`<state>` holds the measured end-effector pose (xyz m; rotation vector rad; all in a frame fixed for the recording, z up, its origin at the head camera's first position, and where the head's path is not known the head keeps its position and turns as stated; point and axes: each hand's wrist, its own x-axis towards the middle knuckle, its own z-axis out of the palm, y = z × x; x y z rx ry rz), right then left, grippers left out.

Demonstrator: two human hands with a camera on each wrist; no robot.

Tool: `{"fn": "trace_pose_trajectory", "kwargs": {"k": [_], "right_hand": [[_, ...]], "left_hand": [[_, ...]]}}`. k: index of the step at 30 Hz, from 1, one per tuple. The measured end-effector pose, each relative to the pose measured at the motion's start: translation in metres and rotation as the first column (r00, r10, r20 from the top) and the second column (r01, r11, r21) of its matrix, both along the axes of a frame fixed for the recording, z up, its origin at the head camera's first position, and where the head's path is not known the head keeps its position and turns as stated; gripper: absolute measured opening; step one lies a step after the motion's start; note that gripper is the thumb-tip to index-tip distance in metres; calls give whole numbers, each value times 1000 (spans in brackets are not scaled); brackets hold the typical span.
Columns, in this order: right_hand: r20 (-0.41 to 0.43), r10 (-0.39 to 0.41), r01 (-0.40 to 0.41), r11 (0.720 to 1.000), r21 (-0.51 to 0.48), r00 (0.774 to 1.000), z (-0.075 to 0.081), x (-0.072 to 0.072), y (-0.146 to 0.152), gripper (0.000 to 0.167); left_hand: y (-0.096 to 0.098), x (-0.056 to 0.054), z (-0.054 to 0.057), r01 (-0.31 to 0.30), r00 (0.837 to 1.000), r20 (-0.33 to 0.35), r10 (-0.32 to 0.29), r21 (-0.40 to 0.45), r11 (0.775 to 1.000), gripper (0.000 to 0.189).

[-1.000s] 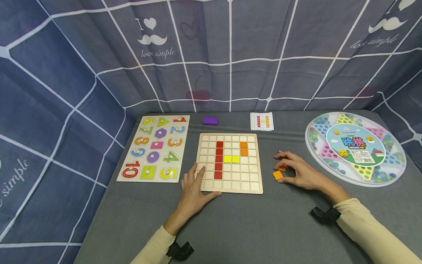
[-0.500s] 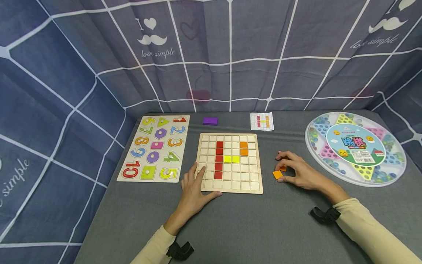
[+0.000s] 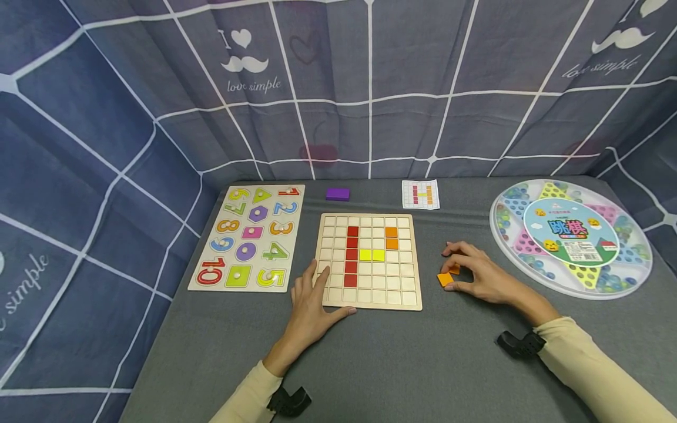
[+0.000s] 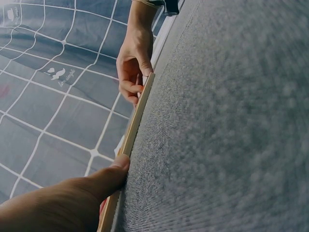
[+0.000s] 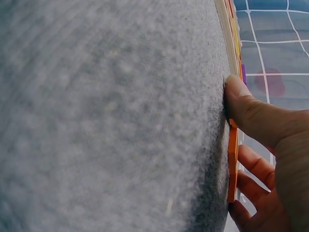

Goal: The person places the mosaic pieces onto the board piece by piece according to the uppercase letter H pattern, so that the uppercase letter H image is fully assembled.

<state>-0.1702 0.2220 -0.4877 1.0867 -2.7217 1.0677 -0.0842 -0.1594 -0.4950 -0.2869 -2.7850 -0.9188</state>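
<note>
A wooden grid board (image 3: 370, 294) lies mid-table, with a column of red tiles (image 3: 351, 254), two yellow tiles (image 3: 372, 255) and two orange tiles (image 3: 391, 238) in its squares. My left hand (image 3: 311, 308) spreads around the board's near left corner. Its index finger rests over the left edge, and in the left wrist view the thumb (image 4: 118, 166) presses on the front edge. Right of the board, my right hand (image 3: 478, 275) bends its thumb and fingers around loose orange tiles (image 3: 446, 280). These sit low at the cloth in the right wrist view; the fingers partly hide one.
A number-and-shape puzzle board (image 3: 245, 238) lies left. Behind the grid board are a purple block (image 3: 337, 194) and a small pattern card (image 3: 420, 194). A round Chinese checkers set (image 3: 571, 238) lies right. Grid-patterned curtains (image 3: 338, 129) enclose the grey table (image 3: 381, 364).
One loose orange tile has turned slightly beside my right thumb, and the right fingertips have drawn in a little. My left hand and the board have stayed still.
</note>
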Motion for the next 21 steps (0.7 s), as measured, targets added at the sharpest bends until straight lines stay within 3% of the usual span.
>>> {"fn": "trace_pose_trajectory", "kwargs": {"k": [14, 21], "right_hand": [[-15, -12, 12, 1000, 9, 1000, 1, 0, -3, 32], [-40, -15, 16, 1000, 11, 999, 7, -7, -21, 31]], "left_hand": [[0, -1, 0, 2, 1000, -6, -2, 4, 1000, 100], [-1, 0, 0, -1, 1000, -5, 1, 5, 1000, 100]]}}
